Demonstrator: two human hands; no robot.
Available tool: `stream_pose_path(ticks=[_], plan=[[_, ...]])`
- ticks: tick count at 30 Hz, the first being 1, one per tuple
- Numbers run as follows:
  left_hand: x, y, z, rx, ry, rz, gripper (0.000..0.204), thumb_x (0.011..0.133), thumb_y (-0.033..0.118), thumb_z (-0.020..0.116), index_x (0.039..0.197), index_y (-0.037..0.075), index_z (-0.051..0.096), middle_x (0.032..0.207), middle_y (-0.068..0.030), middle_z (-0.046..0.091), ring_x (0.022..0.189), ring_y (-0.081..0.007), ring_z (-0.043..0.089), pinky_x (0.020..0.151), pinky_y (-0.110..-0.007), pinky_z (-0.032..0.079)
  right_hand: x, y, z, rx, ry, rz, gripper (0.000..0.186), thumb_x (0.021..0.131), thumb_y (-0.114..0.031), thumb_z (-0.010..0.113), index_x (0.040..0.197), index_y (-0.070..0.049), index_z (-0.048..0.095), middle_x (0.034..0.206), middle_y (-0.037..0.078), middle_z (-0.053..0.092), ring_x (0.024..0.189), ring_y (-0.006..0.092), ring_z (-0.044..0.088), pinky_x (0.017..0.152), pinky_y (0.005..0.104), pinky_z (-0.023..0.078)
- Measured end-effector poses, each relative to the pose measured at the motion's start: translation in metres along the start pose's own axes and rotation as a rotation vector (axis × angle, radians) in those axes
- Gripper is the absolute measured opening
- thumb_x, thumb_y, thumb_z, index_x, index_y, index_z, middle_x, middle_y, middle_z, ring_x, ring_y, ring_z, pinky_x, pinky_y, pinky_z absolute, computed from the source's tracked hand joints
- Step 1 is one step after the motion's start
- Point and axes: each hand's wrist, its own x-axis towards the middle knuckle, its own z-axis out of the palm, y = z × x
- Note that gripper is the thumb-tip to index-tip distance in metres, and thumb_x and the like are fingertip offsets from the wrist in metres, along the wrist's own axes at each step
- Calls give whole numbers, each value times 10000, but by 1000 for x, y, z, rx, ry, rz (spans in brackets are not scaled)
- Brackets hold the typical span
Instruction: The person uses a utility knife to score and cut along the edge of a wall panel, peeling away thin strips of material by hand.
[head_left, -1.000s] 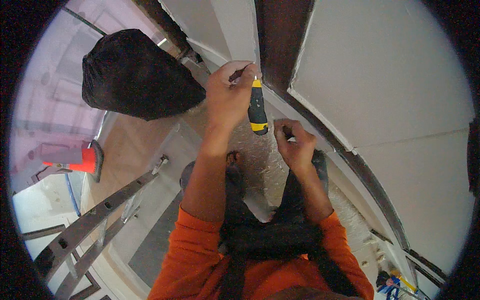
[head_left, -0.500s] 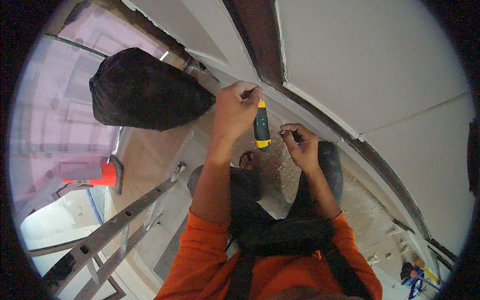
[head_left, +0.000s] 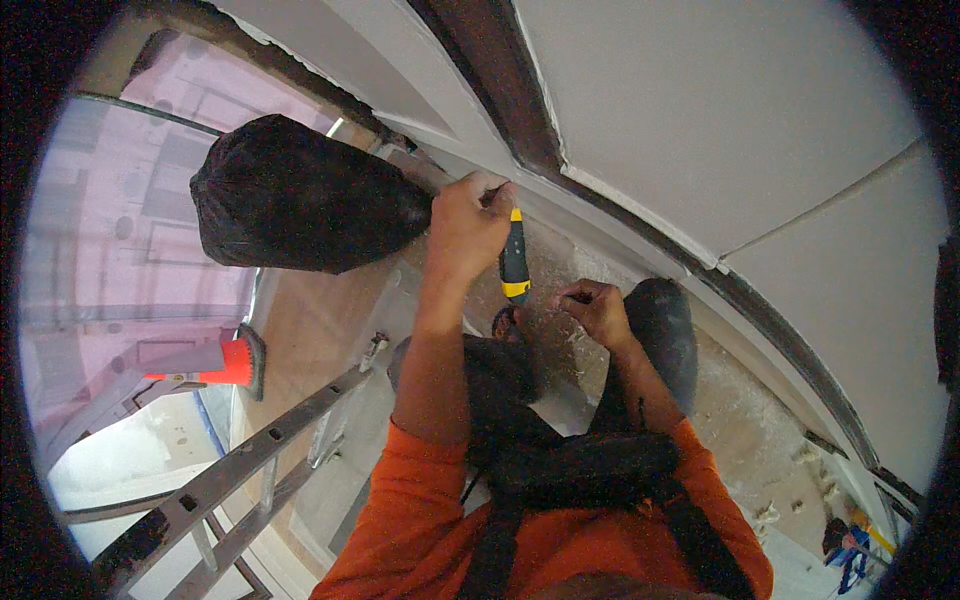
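Note:
Pinched between the fingertips of my left hand [head_left: 470,225] is a hand tool with a black-and-yellow handle [head_left: 514,262]. The handle hangs down toward me, slightly tilted, and my fingers hide the tool's other end, so its exact kind does not show. My right hand [head_left: 598,312] is beside and just nearer than the handle, apart from it. Its thumb and fingers are pressed together, and whatever may be between them is too small to make out. White dust coats my left fingertips.
Pale wall panels [head_left: 720,120] with a dark gap rise ahead and right. A stuffed black bag [head_left: 310,195] stands left, above an orange cone [head_left: 235,362]. A metal ladder [head_left: 235,470] lies at lower left. Debris litters the floor [head_left: 745,440]; coloured tools [head_left: 855,550] sit far right.
My right hand has moved a little nearer to me, its thumb and fingers closing together. The tool still hangs from my left hand, its lower end swung slightly left. The whole view has shifted a bit.

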Motion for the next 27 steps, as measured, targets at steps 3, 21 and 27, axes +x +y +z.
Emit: stream_pose_path(ticks=[3,21,27], plan=[[-3,-5,0,9,-20,-38,191,894,162,727,988,-3,752,886,-177,750,800,-262,738,749,-361,555,-1,-17,1,21,-14,29,111,903,-35,728,1008,-4,746,864,53,755,815,117,688,771,285,563],[-5,43,17,-286,141,-84,310,907,260,768,985,-38,732,880,-144,764,786,-176,720,708,-337,562,-11,-146,-24,-130,192,-373,558,1012,-127,566,1519,-1,371,1300,240,608,1152,342,647,1021,426,485],[-8,64,13,-520,91,-57,347,924,296,774,1019,-33,716,920,-101,744,830,-128,665,732,-294,544,-6,-166,-44,107,433,-400,490,993,-96,590,1453,1,454,1082,171,681,935,237,682,827,353,534]])
